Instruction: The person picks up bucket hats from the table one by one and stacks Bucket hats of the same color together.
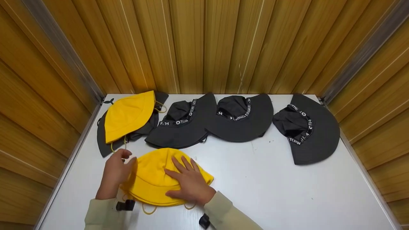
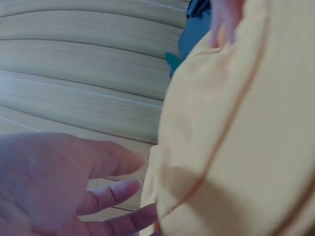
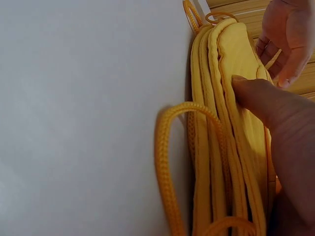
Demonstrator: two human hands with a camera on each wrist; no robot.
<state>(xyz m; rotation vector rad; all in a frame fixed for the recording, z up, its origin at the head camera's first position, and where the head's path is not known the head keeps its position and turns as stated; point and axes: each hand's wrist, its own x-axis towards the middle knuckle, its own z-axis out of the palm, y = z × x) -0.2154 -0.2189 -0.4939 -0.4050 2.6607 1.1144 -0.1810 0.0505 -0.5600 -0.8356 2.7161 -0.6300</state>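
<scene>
A flattened pile of yellow bucket hats [image 1: 153,166] lies at the front of the white table, and several brim edges [image 3: 224,128] show one over another in the right wrist view. My right hand [image 1: 190,183] rests on top of the pile with its fingers spread, its thumb on the upper brim. Beside the pile's left end is my left hand [image 1: 116,171], its fingers loosely bent and nothing held between them. In the left wrist view these fingertips [image 2: 130,189] are right at the edge of the yellow cloth. Yellow cord loops [image 1: 149,210] stick out below the brims.
Along the back lie black bucket hats with lettered inner bands: one at centre left [image 1: 191,127], one at centre [image 1: 246,124], one at right [image 1: 314,131]. Another yellow hat [image 1: 129,116] lies over a black hat [image 1: 101,140] at back left. Wood-look walls [image 1: 220,44] enclose the table [image 1: 255,185].
</scene>
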